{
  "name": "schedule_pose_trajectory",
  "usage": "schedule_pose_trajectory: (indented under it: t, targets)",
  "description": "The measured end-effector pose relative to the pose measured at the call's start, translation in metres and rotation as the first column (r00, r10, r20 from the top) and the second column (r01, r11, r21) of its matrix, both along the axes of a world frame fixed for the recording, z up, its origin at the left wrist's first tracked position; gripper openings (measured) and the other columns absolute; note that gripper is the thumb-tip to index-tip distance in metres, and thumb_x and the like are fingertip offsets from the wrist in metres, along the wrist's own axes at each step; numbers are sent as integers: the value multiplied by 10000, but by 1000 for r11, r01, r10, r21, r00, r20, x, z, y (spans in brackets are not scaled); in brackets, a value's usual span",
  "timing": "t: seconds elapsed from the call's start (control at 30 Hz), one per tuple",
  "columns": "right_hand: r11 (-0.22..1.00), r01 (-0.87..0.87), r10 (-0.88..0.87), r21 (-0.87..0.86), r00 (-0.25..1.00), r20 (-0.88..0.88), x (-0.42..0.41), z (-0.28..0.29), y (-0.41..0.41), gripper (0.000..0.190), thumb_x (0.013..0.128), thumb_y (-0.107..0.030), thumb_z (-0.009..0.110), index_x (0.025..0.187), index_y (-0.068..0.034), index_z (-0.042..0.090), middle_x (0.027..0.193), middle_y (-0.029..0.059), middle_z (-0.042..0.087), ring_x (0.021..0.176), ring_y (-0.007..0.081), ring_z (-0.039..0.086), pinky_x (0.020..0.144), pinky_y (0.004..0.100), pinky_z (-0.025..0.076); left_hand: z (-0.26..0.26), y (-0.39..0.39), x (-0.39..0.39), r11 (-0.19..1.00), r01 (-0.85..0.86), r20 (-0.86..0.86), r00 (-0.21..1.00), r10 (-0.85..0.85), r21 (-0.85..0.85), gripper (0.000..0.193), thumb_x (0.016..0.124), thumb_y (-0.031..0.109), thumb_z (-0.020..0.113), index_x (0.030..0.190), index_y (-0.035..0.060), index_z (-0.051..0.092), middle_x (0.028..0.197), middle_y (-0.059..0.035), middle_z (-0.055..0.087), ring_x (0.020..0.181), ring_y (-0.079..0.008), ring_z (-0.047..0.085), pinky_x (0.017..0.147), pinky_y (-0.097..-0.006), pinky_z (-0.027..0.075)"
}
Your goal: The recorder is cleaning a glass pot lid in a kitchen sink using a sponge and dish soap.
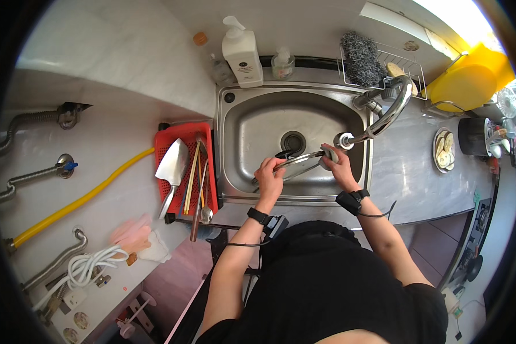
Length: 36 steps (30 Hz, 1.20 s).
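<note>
Over the stainless-steel sink (pixel 251 129), my left hand (pixel 271 180) grips the left edge of a tilted, metal-rimmed object that looks like a glass pot lid (pixel 302 159). A dark knob-like part shows on its far side, near the drain (pixel 293 142). My right hand (pixel 342 168) is at the right end of the rim and presses a grey scrubbing pad or sponge (pixel 328 158) against it. The curved chrome faucet (pixel 391 116) ends just beyond my right hand. Whether water runs cannot be told.
A red plastic basket (pixel 158 159) with a cake server-like metal blade (pixel 175 161), chopsticks and spoons stands left of the sink. Behind are a white pump bottle (pixel 243 58) and a wire rack (pixel 413 58). To the right are a plate of sliced food (pixel 444 150) and a dark utensil holder (pixel 472 136).
</note>
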State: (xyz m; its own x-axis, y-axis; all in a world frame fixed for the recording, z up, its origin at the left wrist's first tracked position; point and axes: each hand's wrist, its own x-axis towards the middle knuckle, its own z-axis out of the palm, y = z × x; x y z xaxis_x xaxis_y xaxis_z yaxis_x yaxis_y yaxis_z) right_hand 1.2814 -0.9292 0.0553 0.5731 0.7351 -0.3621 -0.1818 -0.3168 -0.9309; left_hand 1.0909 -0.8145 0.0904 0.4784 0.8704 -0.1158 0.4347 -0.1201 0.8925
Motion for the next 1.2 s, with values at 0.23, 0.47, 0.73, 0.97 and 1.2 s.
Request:
schedule_pose_trajectory:
  t: [0.23,0.47,0.73,0.97,1.2]
  targets:
    - [949,304,-315,-84,905,-287,5,-2,-15,308,879,-114,562,1179,-45,546,1017,0,591,934,93,520,833,242,401,1,-2,0,1000,12,-7,1000,-12,22,221,697,-100,599,891,4,617,850,-95,606,783,-204,635,722,-281,492]
    - [937,333,-347,-109,834,-430,2,-3,-11,263,909,-208,546,1151,-116,503,967,-2,548,904,125,534,805,338,487,0,-1,0,999,30,-11,999,-30,25,204,710,-90,600,893,-1,601,872,-91,603,783,-207,632,726,-286,493]
    - [974,199,-228,-110,858,-460,-25,25,8,175,921,-171,513,1095,-151,525,845,2,521,651,95,499,524,253,446,-5,0,-2,999,45,-44,998,-44,15,219,730,10,636,921,111,595,860,-9,563,839,-187,581,817,-343,325]
    - [968,-6,-78,-251,944,-320,-30,53,22,273,849,-405,613,939,-148,621,594,-57,452,545,44,399,458,231,296,-1,0,-3,992,56,-68,997,-48,116,202,719,-76,608,898,14,585,854,-98,581,775,-230,619,717,-313,488]
    - [959,-161,255,-232,848,465,-61,64,56,362,857,-407,560,824,-50,611,648,190,600,603,354,602,523,414,461,-6,-3,-1,997,66,-95,994,-61,48,234,735,7,625,939,115,588,865,-21,570,872,-225,570,803,-373,342]
